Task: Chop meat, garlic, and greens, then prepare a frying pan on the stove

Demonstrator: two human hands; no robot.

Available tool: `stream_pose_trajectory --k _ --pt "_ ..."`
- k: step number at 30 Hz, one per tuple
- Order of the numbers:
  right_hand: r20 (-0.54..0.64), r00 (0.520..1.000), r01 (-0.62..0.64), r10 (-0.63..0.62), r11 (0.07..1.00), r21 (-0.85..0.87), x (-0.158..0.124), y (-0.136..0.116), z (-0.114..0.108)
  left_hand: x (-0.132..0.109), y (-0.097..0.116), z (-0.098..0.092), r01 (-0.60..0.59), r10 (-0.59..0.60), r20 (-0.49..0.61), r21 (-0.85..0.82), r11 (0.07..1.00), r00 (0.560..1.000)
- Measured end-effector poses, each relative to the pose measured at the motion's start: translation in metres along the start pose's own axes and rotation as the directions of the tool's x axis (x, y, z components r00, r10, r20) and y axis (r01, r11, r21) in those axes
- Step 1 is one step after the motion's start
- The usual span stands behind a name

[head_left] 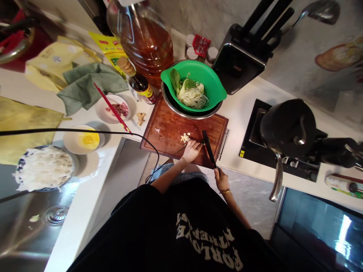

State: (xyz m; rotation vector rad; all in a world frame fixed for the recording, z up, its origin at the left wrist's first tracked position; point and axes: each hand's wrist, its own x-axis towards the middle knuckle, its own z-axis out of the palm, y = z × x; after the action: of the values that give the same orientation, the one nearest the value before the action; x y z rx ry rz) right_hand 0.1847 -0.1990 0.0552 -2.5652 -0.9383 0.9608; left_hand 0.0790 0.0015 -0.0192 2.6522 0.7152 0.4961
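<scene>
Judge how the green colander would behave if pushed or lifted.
The green colander looks plastic, so probably light for its size. Sitting inside the metal bowl, it would likely drag that along when pushed. The loosely piled vegetables might shift if it tilts.

The left forearm [170, 175] reaches forward and inward, the left hand [192, 151] palm down; the right hand [222, 181], nearer the torso [164, 226], is curled in a grip.

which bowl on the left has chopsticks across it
The white bowl of meat beside the green cloth: red chopsticks lie over it. The egg bowl and the bowl of white shreds have none.
</scene>
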Motion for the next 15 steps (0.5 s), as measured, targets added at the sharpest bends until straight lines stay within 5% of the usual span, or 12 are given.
stream_pose_trajectory --k 8,15 --pt "0.042 0.999 -0.013 0.018 0.994 -0.109 -0.006 -0.002 -0.009 -0.001 -0.001 -0.005 0.003 -0.002 0.038 -0.046 0.999 0.999" --pt "0.036 0.999 -0.025 0.030 0.993 -0.117 0.018 -0.014 0.004 0.000 -0.002 -0.005 -0.006 0.012 0.083 -0.068 0.998 0.997"
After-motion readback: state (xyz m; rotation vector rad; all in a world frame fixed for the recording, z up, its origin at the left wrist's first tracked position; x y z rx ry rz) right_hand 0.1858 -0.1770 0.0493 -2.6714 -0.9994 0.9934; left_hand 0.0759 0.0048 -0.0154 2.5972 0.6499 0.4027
